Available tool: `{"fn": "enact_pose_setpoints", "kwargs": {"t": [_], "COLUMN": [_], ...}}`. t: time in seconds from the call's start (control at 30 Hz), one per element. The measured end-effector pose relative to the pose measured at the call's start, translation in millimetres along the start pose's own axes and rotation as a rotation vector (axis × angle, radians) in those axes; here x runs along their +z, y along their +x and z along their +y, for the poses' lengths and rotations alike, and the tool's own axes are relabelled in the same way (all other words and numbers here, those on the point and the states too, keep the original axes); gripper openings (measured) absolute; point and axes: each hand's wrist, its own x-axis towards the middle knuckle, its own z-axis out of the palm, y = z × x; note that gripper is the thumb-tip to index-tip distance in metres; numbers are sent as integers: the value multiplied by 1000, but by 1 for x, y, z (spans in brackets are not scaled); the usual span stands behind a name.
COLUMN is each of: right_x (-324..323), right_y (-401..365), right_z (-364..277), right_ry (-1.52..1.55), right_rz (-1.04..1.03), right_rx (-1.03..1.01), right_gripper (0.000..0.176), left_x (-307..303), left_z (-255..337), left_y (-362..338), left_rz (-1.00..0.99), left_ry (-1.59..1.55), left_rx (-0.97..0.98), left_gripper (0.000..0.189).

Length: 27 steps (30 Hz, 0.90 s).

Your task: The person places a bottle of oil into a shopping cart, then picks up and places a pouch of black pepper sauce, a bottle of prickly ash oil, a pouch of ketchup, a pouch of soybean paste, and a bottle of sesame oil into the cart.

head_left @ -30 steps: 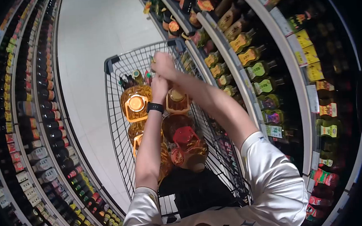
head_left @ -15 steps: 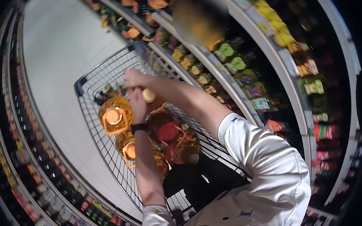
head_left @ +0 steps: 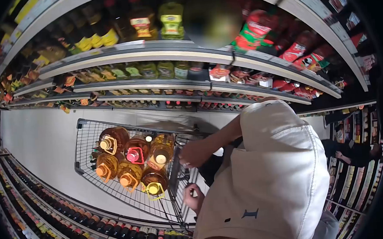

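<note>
A wire shopping cart (head_left: 81,143) stands in front of me, with several large oil bottles upright in it. Its bottles include one with a red cap and handle (head_left: 133,155), one with a yellow cap (head_left: 154,188) and some with orange caps (head_left: 126,179). Smaller bottles (head_left: 93,156) are partly hidden at the far end. My right hand (head_left: 192,153) is closed at the near end of the cart, around its handle. Lower down, my left hand (head_left: 193,196) has curled fingers at the same handle. The dark handle itself is mostly covered.
Shelves of oil bottles (head_left: 171,22) run along the far side of the aisle, with red-labelled packages (head_left: 256,30) to the right. Rows of dark bottles (head_left: 115,227) line the lower left shelves. Another person (head_left: 349,151) stands at the right. Pale floor (head_left: 38,129) surrounds the cart.
My view has swung round toward the shelves. Both hands have withdrawn from among the bottles inside the cart to its near end, at the handle.
</note>
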Motion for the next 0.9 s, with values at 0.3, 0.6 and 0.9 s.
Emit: {"fn": "enact_pose_setpoints", "kwargs": {"t": [0.3, 0.6, 0.9], "right_x": [72, 82, 99], "right_y": [-153, -166, -221], "right_z": [-40, -35, -50], "right_ry": [-201, -327, -313], "right_rz": [436, 518, 528], "right_rx": [-78, -123, -95], "right_gripper": [37, 34, 37], "left_x": [109, 136, 168], "left_z": [76, 86, 109], "left_y": [-50, -54, -100], "left_rz": [-68, 205, 215], "left_ry": [756, 938, 943], "left_rx": [-189, -299, -282], "left_gripper": [42, 75, 72]}}
